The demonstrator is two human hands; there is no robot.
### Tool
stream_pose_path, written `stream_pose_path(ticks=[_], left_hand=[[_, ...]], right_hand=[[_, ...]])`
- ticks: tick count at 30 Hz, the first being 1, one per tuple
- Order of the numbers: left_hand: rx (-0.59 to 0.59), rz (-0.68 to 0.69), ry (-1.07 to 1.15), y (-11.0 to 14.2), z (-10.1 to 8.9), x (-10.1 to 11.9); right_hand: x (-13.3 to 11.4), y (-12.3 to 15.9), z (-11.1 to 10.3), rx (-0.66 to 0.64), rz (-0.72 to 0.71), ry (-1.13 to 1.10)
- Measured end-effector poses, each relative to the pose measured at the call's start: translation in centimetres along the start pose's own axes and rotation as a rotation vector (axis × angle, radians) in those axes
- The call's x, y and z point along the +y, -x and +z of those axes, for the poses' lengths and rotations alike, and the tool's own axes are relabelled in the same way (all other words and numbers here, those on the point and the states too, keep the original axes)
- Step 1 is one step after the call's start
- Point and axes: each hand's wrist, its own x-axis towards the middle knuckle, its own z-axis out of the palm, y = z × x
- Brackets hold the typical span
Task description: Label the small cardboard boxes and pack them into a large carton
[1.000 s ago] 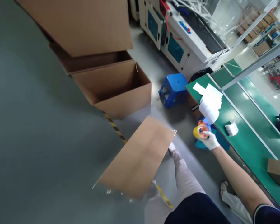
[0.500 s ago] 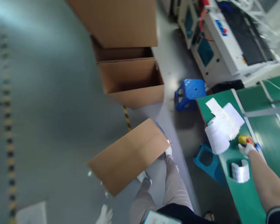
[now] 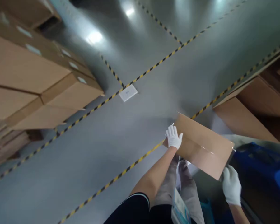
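Observation:
A closed cardboard box (image 3: 200,140) stands by my feet, with bits of clear tape sticking out at its ends. My left hand (image 3: 174,137), in a white glove, lies on the box's left end with its fingers spread. At the near right corner is my right hand (image 3: 232,186), also gloved, close against the box's end. Motion blurs that hand and its fingertips are partly hidden by the corner, so contact and grip are unclear.
Large cardboard cartons (image 3: 67,93) are stacked at the left. An open carton (image 3: 252,121) stands at the right, near a blue plastic stool (image 3: 259,158). A white flat panel (image 3: 128,92) lies on the floor beside yellow-black tape lines (image 3: 151,69).
The view has swung left, away from the green table. My right hand has left the yellow-and-orange thing there and come to the box. My left hand has come onto the box's end.

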Motion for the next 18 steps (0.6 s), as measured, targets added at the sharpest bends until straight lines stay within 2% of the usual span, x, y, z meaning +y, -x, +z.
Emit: stream_pose_path(ticks=[3,6,7,9,11,14,16,18], left_hand=[[-0.018,0.003,0.065,-0.6,2.3,0.1],[-0.011,-0.023,0.154,-1.3,2.6,-0.3],[-0.017,-0.046,0.195,-1.7,2.4,-0.5],[-0.056,-0.115,0.299,-2.8,1.9,-1.3],[-0.132,-0.190,0.405,-3.7,1.3,-2.5],[-0.245,-0.261,0.489,-4.0,0.1,-4.8],[-0.252,-0.232,0.492,-3.0,-0.8,-6.6],[-0.175,-0.188,0.504,-1.0,-1.6,-8.2]], right_hand=[[-7.8,-5.8,9.2,-0.152,-0.278,0.030],[-16.6,-11.0,18.5,-0.173,-0.596,0.121],[-19.2,-12.3,21.2,-0.186,-0.663,0.172],[-23.3,-14.0,25.5,-0.205,-0.681,0.275],[-26.0,-15.4,28.5,-0.229,-0.576,0.407],[-28.0,-18.1,30.7,-0.339,-0.400,0.640],[-29.1,-20.5,30.9,-0.522,-0.455,0.782],[-30.2,-22.6,30.5,-0.698,-0.594,0.872]])
